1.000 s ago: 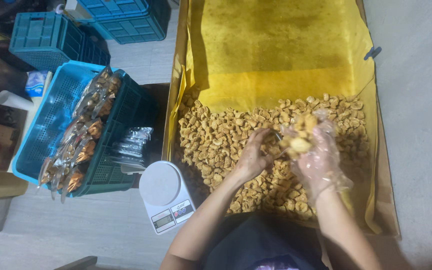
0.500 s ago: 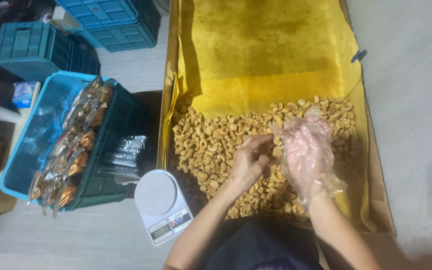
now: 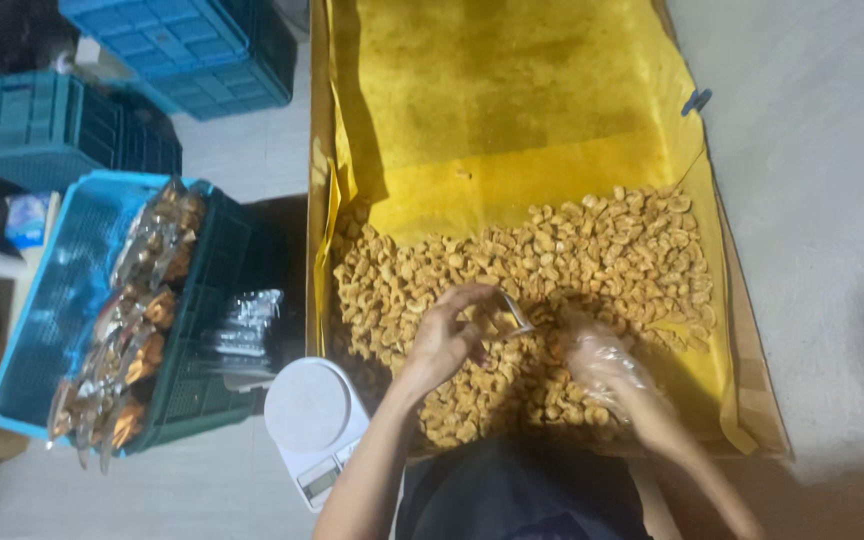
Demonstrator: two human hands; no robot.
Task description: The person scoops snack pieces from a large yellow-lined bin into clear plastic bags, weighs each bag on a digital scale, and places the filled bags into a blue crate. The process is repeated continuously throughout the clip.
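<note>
Left hand (image 3: 444, 340): bare, fingers (image 3: 472, 296) curled round the edge of a small clear bag (image 3: 514, 312).
Right hand (image 3: 602, 368): in a thin plastic glove, fingers buried in the snacks (image 3: 592, 250); how far open, cannot tell.
Snacks: heaped under and beyond both hands, on yellow paper (image 3: 512, 90) in a cardboard tray (image 3: 752, 400).
Scale (image 3: 314, 420): white, just left of the left wrist.
Crate (image 3: 82, 310): farther left, holding filled packets (image 3: 147, 300).

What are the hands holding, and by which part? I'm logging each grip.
Left hand pinches a small clear bag at its edge; the gloved right hand is down in the snacks, grip unclear.
</note>
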